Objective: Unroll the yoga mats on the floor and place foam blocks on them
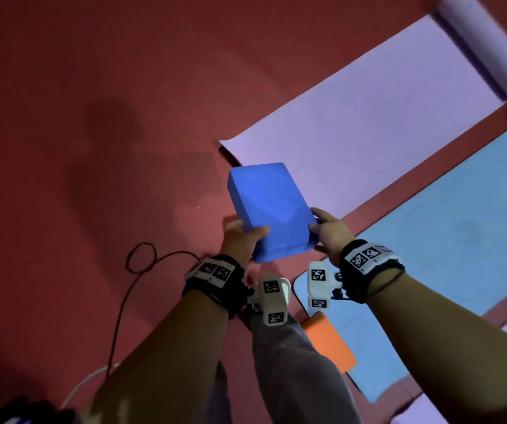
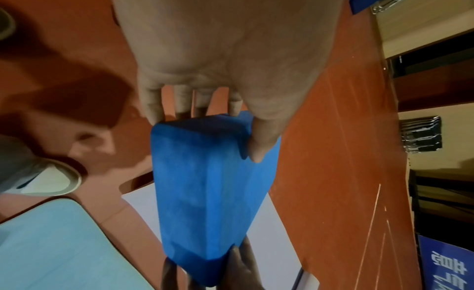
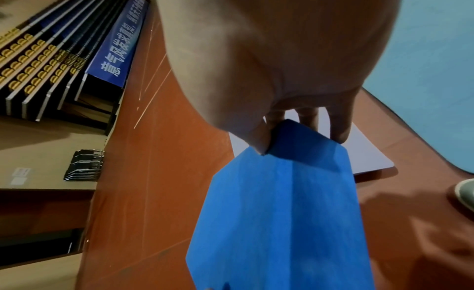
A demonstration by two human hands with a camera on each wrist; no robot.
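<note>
While both hands' grip clasps blue foam block — long axis points away, over purple mat.

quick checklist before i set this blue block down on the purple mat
1. Blue block held by both the left hand and the right hand: ok.
2. Purple mat flat at its near corner: ok.
3. Purple mat fully unrolled: not ok, far end still rolled.
4. Block over the mat: not ok, only partly; the rest is over the red floor.
5. Orange block already on the blue mat: ok.
</note>
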